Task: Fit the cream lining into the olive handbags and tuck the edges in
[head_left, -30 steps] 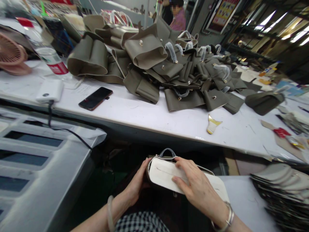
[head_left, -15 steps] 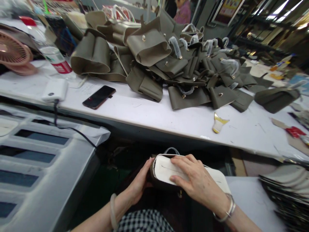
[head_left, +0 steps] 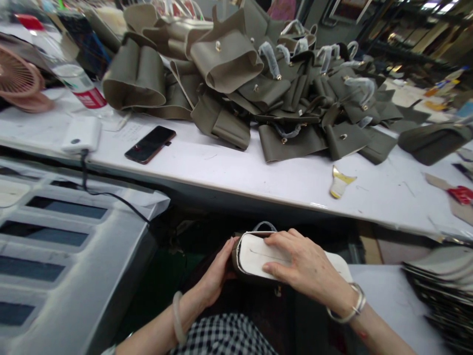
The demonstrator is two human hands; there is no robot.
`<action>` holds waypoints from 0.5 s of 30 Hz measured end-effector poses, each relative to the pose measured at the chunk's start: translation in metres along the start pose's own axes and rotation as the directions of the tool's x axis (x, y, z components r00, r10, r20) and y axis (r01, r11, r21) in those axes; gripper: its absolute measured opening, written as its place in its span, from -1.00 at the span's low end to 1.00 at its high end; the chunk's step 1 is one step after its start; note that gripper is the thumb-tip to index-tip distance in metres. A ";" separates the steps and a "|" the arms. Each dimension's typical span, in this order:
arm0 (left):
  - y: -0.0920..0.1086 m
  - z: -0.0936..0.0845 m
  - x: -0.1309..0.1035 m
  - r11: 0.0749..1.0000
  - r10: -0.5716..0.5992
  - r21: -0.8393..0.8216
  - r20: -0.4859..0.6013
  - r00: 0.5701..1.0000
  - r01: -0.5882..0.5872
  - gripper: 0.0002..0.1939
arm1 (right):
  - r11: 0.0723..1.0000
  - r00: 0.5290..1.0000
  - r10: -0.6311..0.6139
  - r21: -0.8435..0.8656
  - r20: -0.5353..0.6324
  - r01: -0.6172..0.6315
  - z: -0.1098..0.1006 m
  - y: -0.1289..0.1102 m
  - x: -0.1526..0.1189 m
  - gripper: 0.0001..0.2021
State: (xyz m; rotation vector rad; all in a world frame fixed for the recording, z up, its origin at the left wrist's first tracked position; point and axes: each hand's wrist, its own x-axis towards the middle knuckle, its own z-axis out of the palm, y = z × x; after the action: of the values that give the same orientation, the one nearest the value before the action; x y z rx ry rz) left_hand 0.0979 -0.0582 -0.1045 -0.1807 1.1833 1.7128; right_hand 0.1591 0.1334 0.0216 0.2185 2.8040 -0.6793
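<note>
Right fingers (head_left: 279,239) spread on a bag (head_left: 253,255), left fingers (head_left: 224,254) holding it, near a table (head_left: 229,170) heaped with handbags (head_left: 229,61).

My left hand (head_left: 217,271) holds the bag (head_left: 254,279). My right hand (head_left: 312,266) lies on the white panel (head_left: 257,257). Beyond, I see a phone (head_left: 151,144).

Open lane on table (head_left: 229,172) between phone (head_left: 150,144) and yellow-white piece (head_left: 340,182); bag heap (head_left: 264,94) blocks behind (handles (head_left: 269,58) jutting up).

To my L on white tbl (head_left: 229,170), I see pink fan (head_left: 16,76), btl (head_left: 88,97) w/ red cap (head_left: 29,22), white box (head_left: 83,134) w/ blk cable (head_left: 111,194) plugged in & dark phone (head_left: 151,143).
</note>
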 end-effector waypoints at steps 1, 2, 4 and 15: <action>0.000 0.000 0.001 1.000 -0.002 -0.001 0.005 1.000 0.002 -0.39 | 1.000 1.000 0.010 0.018 0.008 -0.010 -0.001 0.001 0.002 -0.68; 0.000 -0.001 0.001 1.000 -0.004 -0.006 0.011 1.000 0.004 -0.39 | 0.999 1.000 0.021 0.031 0.014 -0.021 -0.002 0.001 0.003 -0.67; 0.000 -0.003 0.003 1.000 0.001 -0.022 0.020 1.000 -0.001 -0.39 | 0.999 0.999 0.033 0.040 0.013 -0.033 -0.003 0.003 0.006 -0.67; 0.002 -0.001 0.001 1.000 -0.003 -0.021 0.011 1.000 0.004 -0.41 | 0.980 0.997 -0.039 -0.192 0.062 0.050 -0.002 -0.001 0.008 -0.68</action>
State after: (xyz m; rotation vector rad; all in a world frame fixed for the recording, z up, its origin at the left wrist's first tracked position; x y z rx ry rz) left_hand 0.0956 -0.0577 -0.1045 -0.1865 1.1566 1.7220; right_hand 0.1511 0.1336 0.0215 0.0984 2.8029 -0.4111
